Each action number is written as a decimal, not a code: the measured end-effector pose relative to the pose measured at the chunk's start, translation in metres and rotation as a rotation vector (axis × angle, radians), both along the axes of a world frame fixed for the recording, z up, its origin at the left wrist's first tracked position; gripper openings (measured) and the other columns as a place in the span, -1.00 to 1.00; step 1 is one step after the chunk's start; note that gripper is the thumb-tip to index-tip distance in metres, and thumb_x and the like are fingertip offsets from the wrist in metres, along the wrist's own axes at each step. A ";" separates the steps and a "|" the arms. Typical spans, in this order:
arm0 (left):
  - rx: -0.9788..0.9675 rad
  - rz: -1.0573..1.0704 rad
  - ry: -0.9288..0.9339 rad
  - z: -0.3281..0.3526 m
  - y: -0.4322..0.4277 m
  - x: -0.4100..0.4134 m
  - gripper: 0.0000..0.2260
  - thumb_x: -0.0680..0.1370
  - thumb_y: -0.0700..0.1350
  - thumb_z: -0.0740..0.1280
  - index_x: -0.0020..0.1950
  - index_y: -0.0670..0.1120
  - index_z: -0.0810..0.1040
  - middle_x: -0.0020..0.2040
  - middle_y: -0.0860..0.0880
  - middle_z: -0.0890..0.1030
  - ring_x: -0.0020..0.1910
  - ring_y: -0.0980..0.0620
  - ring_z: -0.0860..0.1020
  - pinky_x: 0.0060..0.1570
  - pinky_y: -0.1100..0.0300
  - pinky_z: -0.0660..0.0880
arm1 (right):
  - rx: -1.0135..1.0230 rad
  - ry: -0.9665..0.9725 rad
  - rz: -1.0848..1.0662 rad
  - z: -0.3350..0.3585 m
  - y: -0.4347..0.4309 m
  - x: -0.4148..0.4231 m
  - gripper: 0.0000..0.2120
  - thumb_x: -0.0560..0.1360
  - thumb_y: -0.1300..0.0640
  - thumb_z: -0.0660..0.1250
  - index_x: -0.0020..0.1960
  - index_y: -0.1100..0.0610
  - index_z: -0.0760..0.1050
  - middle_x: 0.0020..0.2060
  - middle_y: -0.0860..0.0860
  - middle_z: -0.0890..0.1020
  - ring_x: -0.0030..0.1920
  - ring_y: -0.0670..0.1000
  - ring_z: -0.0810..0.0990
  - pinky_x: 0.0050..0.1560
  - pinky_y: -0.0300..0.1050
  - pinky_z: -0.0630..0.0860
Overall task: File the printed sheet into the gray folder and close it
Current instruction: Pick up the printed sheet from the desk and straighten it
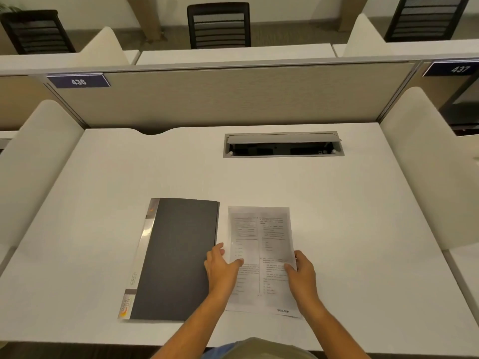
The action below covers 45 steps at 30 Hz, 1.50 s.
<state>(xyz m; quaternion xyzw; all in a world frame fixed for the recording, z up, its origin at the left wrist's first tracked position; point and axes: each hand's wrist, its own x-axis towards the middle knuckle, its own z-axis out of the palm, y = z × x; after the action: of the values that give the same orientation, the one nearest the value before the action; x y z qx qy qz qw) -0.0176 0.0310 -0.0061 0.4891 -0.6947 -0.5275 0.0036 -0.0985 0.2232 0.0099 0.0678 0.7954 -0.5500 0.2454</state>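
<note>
A gray folder (pixel 178 255) lies closed on the white desk (pixel 103 190), its spine with a silver strip on the left. Right beside it lies the printed sheet (pixel 261 237), flat and covered in two columns of text. My left hand (pixel 221 268) rests across the folder's right edge and the sheet's left edge, with the thumb on the paper. My right hand (pixel 302 273) is at the sheet's right edge, its thumb on top of the paper and its fingers at the edge. Whether either hand pinches the sheet is unclear.
A cable hatch (pixel 283 145) with its lid raised is set into the desk behind the sheet. A beige partition (pixel 220 97) closes the far side, and white side panels (pixel 39 164) flank the desk. Black chairs (pixel 219 24) stand beyond.
</note>
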 end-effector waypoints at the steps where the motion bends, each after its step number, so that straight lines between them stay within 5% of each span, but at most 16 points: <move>1: 0.019 0.007 0.022 0.003 -0.002 -0.001 -0.29 0.52 -0.08 0.60 0.59 0.03 0.35 0.34 0.07 0.46 0.40 -0.01 0.43 0.33 -0.04 0.55 | -0.023 0.010 0.016 0.002 0.000 -0.001 -0.77 0.68 0.30 0.31 0.13 -0.02 0.59 0.03 -0.04 0.75 0.00 0.02 0.78 -0.16 -0.24 0.72; 4: 0.207 0.126 0.158 0.017 -0.018 -0.003 -0.35 0.49 -0.08 0.64 0.51 0.03 0.43 0.16 0.00 0.68 0.12 0.02 0.69 -0.01 0.10 0.62 | -0.080 0.066 0.047 0.013 0.004 -0.009 -0.79 0.69 0.29 0.31 0.16 0.00 0.60 0.04 -0.06 0.77 0.04 -0.03 0.77 0.04 -0.07 0.75; 7: 0.302 0.113 0.324 0.043 -0.036 -0.008 -0.56 0.49 -0.10 0.65 0.32 -0.07 0.62 0.10 -0.19 0.77 0.10 -0.18 0.77 0.11 -0.19 0.71 | -0.169 0.122 0.037 0.032 0.008 -0.021 -0.83 0.69 0.28 0.34 0.16 0.04 0.61 -0.01 -0.13 0.77 0.04 -0.04 0.76 0.00 -0.15 0.72; 14: 0.268 -0.149 0.647 0.108 -0.033 -0.020 -0.64 0.44 -0.05 0.65 0.22 -0.01 0.76 0.15 -0.11 0.79 0.15 -0.12 0.76 0.07 0.00 0.72 | -0.436 0.282 0.001 0.082 0.004 -0.026 -0.72 0.66 0.26 0.41 0.29 -0.04 0.62 0.11 -0.06 0.76 0.13 -0.06 0.74 0.05 -0.24 0.69; 19: 0.214 -0.093 0.596 0.090 -0.008 -0.014 -0.65 0.49 -0.17 0.59 0.18 0.18 0.72 0.11 -0.03 0.78 0.13 -0.08 0.74 0.07 0.02 0.72 | -0.404 0.228 -0.051 0.065 0.002 -0.011 -0.74 0.54 0.32 0.54 0.08 -0.02 0.68 -0.06 0.06 0.77 -0.03 0.10 0.76 -0.07 -0.13 0.70; 21: 0.200 -0.084 0.513 0.072 0.000 -0.008 -0.66 0.51 -0.21 0.58 0.24 0.06 0.70 0.08 -0.10 0.77 0.15 -0.19 0.73 0.14 -0.14 0.72 | -0.309 0.213 -0.021 0.049 0.001 -0.004 -0.77 0.54 0.41 0.51 -0.02 0.09 0.63 -0.17 0.11 0.71 -0.11 0.27 0.68 -0.16 -0.13 0.63; 23: 0.182 -0.087 0.487 0.058 0.006 -0.002 -0.62 0.51 -0.20 0.58 0.31 -0.05 0.65 0.11 -0.08 0.77 0.15 -0.13 0.73 0.17 -0.11 0.71 | -0.264 0.189 -0.023 0.039 0.001 0.001 -0.81 0.55 0.43 0.48 -0.04 0.16 0.60 -0.20 0.13 0.68 -0.10 0.37 0.64 -0.20 -0.13 0.61; 28: 0.146 -0.068 0.488 0.047 0.012 0.003 -0.49 0.41 0.01 0.60 0.29 -0.15 0.63 -0.04 0.09 0.74 -0.01 -0.01 0.71 -0.01 0.13 0.68 | -0.263 0.254 -0.053 0.038 -0.001 0.004 -0.65 0.54 0.40 0.48 -0.06 -0.07 0.61 -0.19 0.01 0.70 -0.21 -0.03 0.67 -0.20 -0.22 0.63; 32: 0.178 -0.055 0.428 0.039 0.013 0.001 -0.63 0.49 -0.20 0.61 0.22 0.06 0.63 0.05 -0.09 0.74 0.11 -0.15 0.71 0.14 -0.07 0.70 | -0.223 0.192 -0.100 0.027 -0.002 0.008 -0.74 0.57 0.35 0.49 0.02 -0.02 0.67 -0.16 -0.05 0.76 -0.11 0.02 0.74 -0.10 -0.12 0.70; 37: 0.221 -0.067 0.497 0.048 0.011 -0.001 -0.80 0.44 -0.03 0.57 0.04 0.15 0.72 -0.13 -0.02 0.74 -0.10 -0.06 0.71 -0.10 0.09 0.68 | -0.207 0.203 -0.083 0.024 0.003 0.004 -0.75 0.62 0.25 0.47 -0.08 -0.10 0.67 -0.27 0.01 0.70 -0.18 0.07 0.71 -0.17 -0.14 0.71; 41: 0.231 -0.045 0.467 0.047 0.015 -0.003 -0.72 0.51 -0.23 0.56 0.14 0.07 0.70 -0.05 -0.08 0.74 0.04 -0.15 0.71 0.04 -0.07 0.74 | -0.201 0.132 -0.045 0.022 0.001 0.003 -0.87 0.62 0.27 0.46 0.05 0.05 0.68 -0.21 -0.08 0.75 -0.11 0.03 0.74 -0.15 -0.19 0.69; 45: 0.231 -0.016 0.475 0.051 0.012 0.000 -0.85 0.49 -0.08 0.50 0.03 0.13 0.71 -0.10 -0.09 0.72 -0.04 -0.12 0.70 -0.02 0.00 0.73 | -0.231 0.134 -0.022 0.031 0.000 0.001 -0.88 0.65 0.17 0.46 0.11 -0.03 0.65 -0.12 -0.14 0.76 -0.04 -0.02 0.75 -0.12 -0.25 0.69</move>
<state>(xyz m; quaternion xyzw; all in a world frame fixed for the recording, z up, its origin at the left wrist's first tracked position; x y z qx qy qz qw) -0.0179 0.0427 0.0450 0.3431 -0.6133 -0.7035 0.1067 -0.0973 0.2232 0.0412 0.0109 0.7405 -0.6440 0.1919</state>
